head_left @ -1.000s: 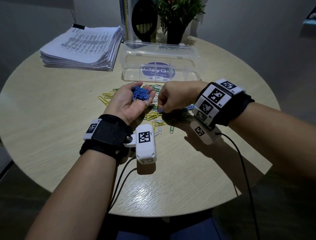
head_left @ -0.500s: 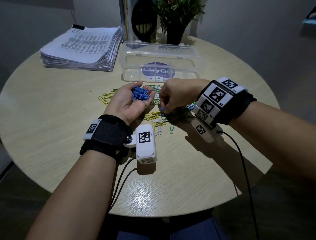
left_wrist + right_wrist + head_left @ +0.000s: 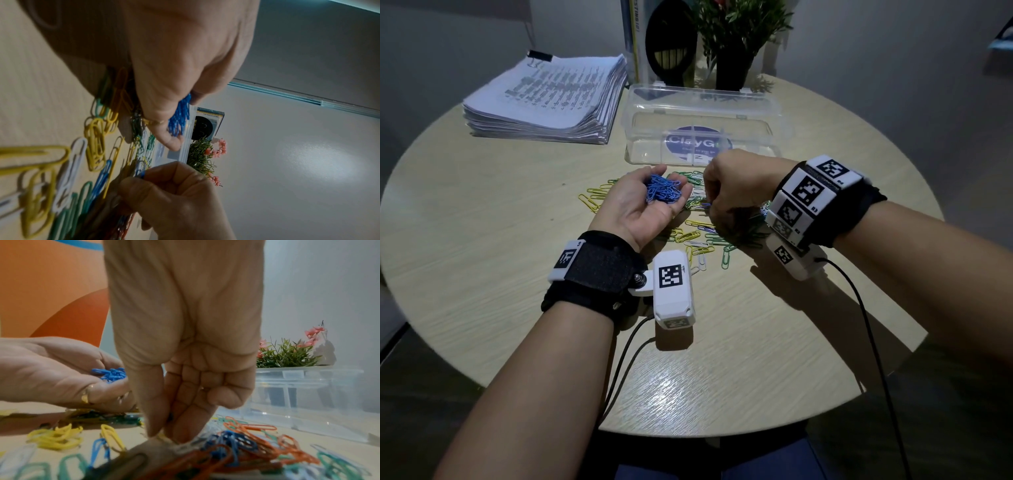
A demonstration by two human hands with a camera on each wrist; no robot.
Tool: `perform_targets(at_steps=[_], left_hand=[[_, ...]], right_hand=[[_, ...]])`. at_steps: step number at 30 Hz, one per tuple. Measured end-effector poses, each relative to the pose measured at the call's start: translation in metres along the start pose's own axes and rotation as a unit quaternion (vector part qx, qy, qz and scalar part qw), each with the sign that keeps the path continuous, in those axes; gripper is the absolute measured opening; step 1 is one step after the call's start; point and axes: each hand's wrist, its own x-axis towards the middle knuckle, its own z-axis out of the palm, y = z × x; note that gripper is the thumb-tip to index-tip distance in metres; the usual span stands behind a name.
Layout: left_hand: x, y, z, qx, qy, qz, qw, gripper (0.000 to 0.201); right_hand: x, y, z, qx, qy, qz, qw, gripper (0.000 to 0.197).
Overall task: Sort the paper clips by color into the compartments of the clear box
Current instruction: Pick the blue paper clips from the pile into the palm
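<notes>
My left hand (image 3: 671, 183) lies palm up above the table, its fingers cupped round a heap of blue paper clips (image 3: 662, 193). Right beside it, my right hand (image 3: 710, 207) pinches one blue paper clip (image 3: 141, 174) between thumb and forefinger, just above the loose pile of mixed clips (image 3: 698, 236). The pile holds yellow, green, white, blue and orange clips (image 3: 246, 443). The clear box (image 3: 702, 114) stands open behind both hands, with dividers inside. I see no clips in it.
A thick stack of printed papers (image 3: 544, 99) sits at the back left. A potted plant (image 3: 732, 65) and a black-and-yellow item (image 3: 671, 51) stand behind the box. Camera cables (image 3: 619, 359) trail over the round table's near edge.
My right hand has risen slightly from the pile with a blue clip pinched in it and drawn a little toward the left palm. The left hand has stayed in place.
</notes>
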Motion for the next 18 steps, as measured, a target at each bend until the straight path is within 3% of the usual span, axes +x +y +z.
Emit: perform_targets(at_steps=[3, 14, 18], left_hand=[[-0.001, 0.001, 0.001, 0.001, 0.001, 0.003, 1.000, 0.020], [-0.002, 0.002, 0.001, -0.002, -0.001, 0.002, 1.000, 0.020], [-0.001, 0.002, 0.000, 0.000, -0.001, 0.004, 1.000, 0.020]], right_hand=[[0.001, -0.003, 0.001, 0.038, -0.004, -0.010, 0.999, 0.011], [0.008, -0.002, 0.003, -0.053, 0.031, -0.009, 0.998, 0.014], [0.000, -0.004, -0.004, 0.004, 0.008, -0.009, 1.000, 0.010]])
